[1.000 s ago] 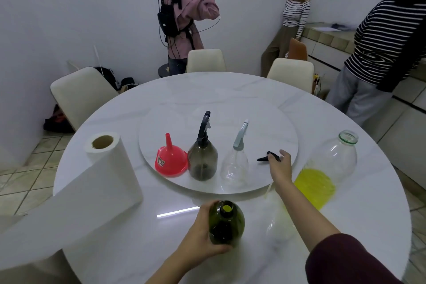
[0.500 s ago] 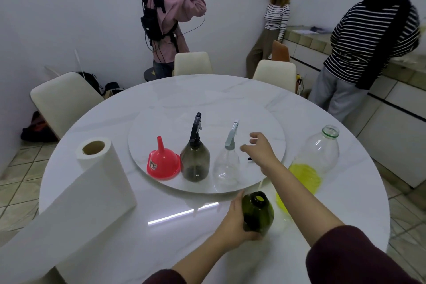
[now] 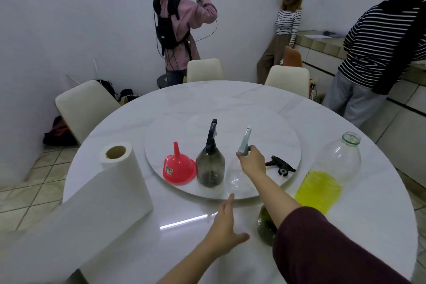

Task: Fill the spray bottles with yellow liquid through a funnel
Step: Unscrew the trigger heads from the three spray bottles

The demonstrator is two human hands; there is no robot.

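clear spray bottle [image 3: 237, 177] neck gripped by right hand [image 3: 252, 162].

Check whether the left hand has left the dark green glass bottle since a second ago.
Yes. The left hand let go of the dark green glass bottle and now reaches, open, toward the round white turntable, left of the bottle.
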